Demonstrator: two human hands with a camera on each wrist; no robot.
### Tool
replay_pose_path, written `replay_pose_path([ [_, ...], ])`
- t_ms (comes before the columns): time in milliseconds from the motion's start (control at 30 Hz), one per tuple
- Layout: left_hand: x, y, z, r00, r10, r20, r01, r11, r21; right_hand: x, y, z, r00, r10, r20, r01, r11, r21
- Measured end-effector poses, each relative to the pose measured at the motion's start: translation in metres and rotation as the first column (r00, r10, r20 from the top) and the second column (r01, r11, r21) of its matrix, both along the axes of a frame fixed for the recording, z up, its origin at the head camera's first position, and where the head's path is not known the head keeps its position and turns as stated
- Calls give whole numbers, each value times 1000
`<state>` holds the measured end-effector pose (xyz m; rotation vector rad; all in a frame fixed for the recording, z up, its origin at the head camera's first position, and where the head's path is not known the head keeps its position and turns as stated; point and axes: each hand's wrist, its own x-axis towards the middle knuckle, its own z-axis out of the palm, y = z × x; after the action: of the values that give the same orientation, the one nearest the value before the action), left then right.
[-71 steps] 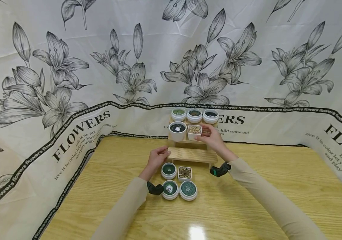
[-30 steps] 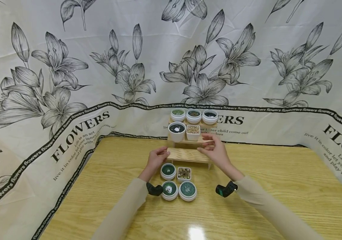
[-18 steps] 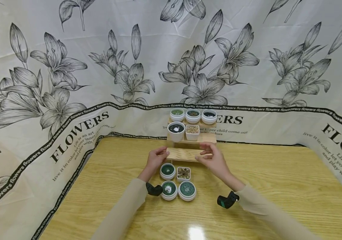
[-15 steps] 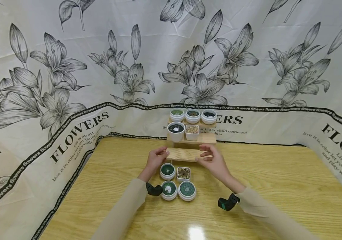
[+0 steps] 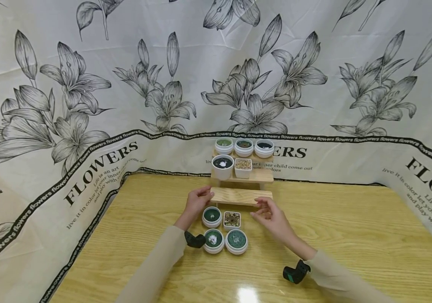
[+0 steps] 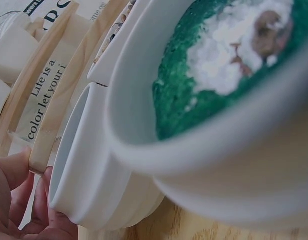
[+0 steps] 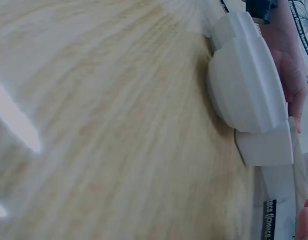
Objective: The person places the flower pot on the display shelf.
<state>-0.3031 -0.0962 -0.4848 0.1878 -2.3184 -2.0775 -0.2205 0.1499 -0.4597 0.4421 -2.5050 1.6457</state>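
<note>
In the head view a three-step wooden display stand (image 5: 240,195) stands near the back of the table. My left hand (image 5: 196,203) pinches the left end of its lowest step, thumb on top and fingers beneath in the left wrist view. My right hand (image 5: 274,219) is at the step's right end, fingers loosely bent and apart, holding nothing, its fingertips overlapping the front edge. Just left of it, a square white pot (image 5: 232,220) with gravel stands on the table. Beside that sit round white pots with green filling, one (image 5: 212,217) near my left hand and another (image 5: 236,242) in front.
On the middle step stand a tall white pot (image 5: 222,171) with dark filling and a square gravel pot (image 5: 243,168). The top step bears a row of three round pots (image 5: 244,148). A flower-print cloth (image 5: 170,155) hangs behind the wooden table (image 5: 352,235).
My right hand has let go of the square gravel pot on the middle step and come down toward me to the lowest step's right end. My left hand has kept its place.
</note>
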Motion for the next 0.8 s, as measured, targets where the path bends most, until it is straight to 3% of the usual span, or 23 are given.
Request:
replay_pose_path([
  [467, 1, 1, 3, 1000, 4, -8, -4, 1000, 2, 18, 0, -22, 979, 120, 167, -117, 993, -31],
  [800, 1, 0, 1, 1000, 0, -7, 0, 1000, 0, 24, -2, -27, 963, 214, 163, -208, 977, -54],
])
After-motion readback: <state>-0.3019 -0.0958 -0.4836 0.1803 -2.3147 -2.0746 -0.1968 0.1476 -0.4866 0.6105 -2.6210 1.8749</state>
